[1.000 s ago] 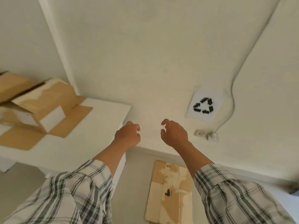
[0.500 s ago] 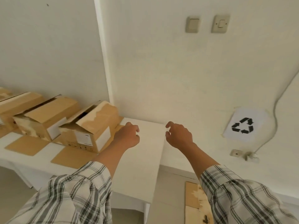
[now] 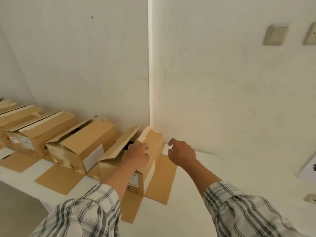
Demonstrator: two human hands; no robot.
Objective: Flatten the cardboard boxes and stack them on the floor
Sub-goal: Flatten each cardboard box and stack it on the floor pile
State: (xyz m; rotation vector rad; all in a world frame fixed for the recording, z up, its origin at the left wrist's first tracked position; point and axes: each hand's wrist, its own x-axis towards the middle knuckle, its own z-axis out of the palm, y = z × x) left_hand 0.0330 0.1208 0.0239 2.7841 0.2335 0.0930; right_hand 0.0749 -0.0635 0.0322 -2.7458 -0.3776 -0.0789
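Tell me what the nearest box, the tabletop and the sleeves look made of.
Nearest box: brown cardboard, matte, with pale torn patches and creased flaps. Tabletop: smooth, white, low sheen; perhaps painted or laminated board, but the look leaves it open. Sleeves: woven fabric, grey-and-white plaid, softly wrinkled.

Your boxes (image 3: 80,147) lined the table (image 3: 196,185) along the wall (image 3: 85,65). Left hand (image 3: 136,155) hung over the rightmost box (image 3: 153,139), right hand (image 3: 183,154) just beside it.

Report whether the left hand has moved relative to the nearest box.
Yes. The left hand is now over the open top of the nearest box; earlier it was beside its right side.
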